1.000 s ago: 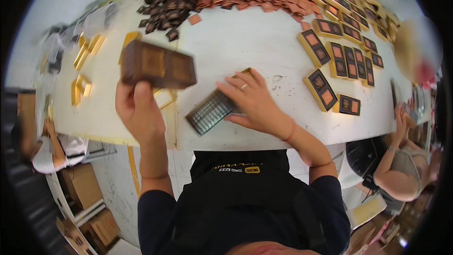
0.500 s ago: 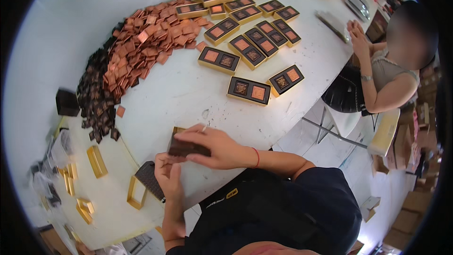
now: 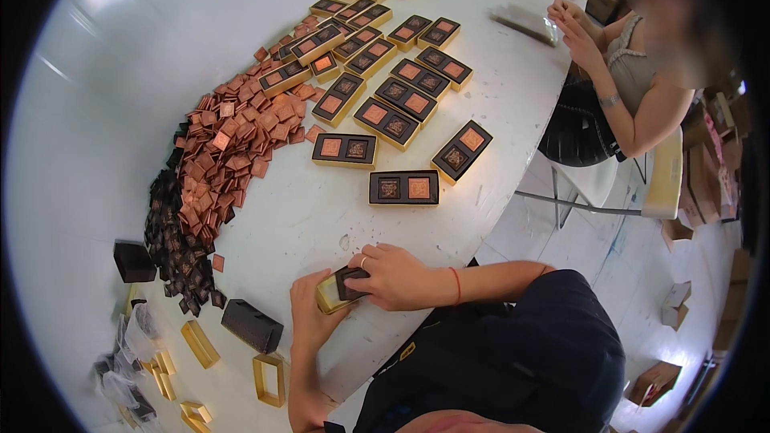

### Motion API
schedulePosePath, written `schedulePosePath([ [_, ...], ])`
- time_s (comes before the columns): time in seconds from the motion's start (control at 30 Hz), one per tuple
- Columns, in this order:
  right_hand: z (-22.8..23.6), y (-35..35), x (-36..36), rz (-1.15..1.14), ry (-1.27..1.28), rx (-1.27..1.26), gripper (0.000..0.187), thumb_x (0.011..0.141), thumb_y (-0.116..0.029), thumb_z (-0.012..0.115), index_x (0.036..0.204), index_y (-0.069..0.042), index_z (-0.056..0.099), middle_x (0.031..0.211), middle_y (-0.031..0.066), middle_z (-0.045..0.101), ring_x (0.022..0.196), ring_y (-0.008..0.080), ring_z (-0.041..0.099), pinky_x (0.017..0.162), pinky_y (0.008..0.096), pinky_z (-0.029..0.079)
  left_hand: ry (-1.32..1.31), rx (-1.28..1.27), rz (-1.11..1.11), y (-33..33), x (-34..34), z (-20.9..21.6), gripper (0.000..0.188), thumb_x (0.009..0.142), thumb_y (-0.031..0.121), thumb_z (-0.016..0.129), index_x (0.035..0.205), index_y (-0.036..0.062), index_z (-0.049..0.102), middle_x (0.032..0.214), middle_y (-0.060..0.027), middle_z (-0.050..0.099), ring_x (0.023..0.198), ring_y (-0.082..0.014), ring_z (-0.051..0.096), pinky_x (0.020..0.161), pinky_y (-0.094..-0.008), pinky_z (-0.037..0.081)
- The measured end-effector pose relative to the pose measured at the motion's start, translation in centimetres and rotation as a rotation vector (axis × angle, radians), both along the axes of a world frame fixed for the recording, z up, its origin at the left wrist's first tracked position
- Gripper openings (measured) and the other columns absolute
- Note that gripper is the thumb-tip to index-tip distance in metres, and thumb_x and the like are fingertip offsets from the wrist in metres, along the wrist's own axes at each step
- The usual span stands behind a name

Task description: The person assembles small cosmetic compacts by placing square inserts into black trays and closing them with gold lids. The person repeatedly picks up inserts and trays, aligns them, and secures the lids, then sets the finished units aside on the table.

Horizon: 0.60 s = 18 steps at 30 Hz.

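Both hands now together at the table's near edge: left hand cradles a gold box sleeve, right hand grips the dark tray, which was clear of it a moment ago and now sits partly inside; assembly nearly closed.

Both hands gripping a gold box, copper squares heaped beyond

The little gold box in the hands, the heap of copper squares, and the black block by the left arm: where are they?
gold box [image 3: 330,292], head view, on its gold side wall.
heap of copper squares [image 3: 233,156], head view, mid-heap.
black block [image 3: 251,325], head view, on its top face.
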State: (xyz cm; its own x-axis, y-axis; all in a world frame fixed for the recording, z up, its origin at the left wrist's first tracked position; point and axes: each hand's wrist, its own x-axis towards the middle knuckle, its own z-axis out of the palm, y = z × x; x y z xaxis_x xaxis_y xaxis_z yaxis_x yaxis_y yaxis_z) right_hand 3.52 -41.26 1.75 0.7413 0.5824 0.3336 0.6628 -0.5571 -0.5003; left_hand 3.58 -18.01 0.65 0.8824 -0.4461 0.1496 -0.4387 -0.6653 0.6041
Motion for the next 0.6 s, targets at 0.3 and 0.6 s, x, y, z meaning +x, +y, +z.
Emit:
schedulePosePath([
  [0.3, -1.0, 2.2, 1.1, 0.298, -0.183, 0.166, 0.02, 0.078, -0.022, 0.074, 0.09, -0.009, 0.064, 0.109, 0.0064, 0.059, 0.092, 0.0229, 0.054, 0.075, 0.0346, 0.043, -0.007, -0.214, 0.068, -1.4, -2.3, -2.5, 0.062, 0.062, 0.01, 0.087, 0.116, 0.0106, 0.056, 0.109, -0.0086, 0.06, 0.105, -0.0319, 0.053, 0.093, -0.0433, 0.038],
  [0.6, -2.3, 2.0, 0.0, 0.222, -0.279, -0.047, 0.041, 0.089, -0.045, 0.066, 0.111, -0.011, 0.058, 0.125, 0.0091, 0.054, 0.108, 0.0262, 0.055, 0.092, 0.0384, 0.042, -0.12, -0.047, 0.022, -1.2, -2.4, -2.7, 0.075, 0.064, 0.022, 0.089, 0.127, 0.0072, 0.05, 0.118, -0.0117, 0.055, 0.11, -0.0339, 0.05, 0.097, -0.0464, 0.036],
])
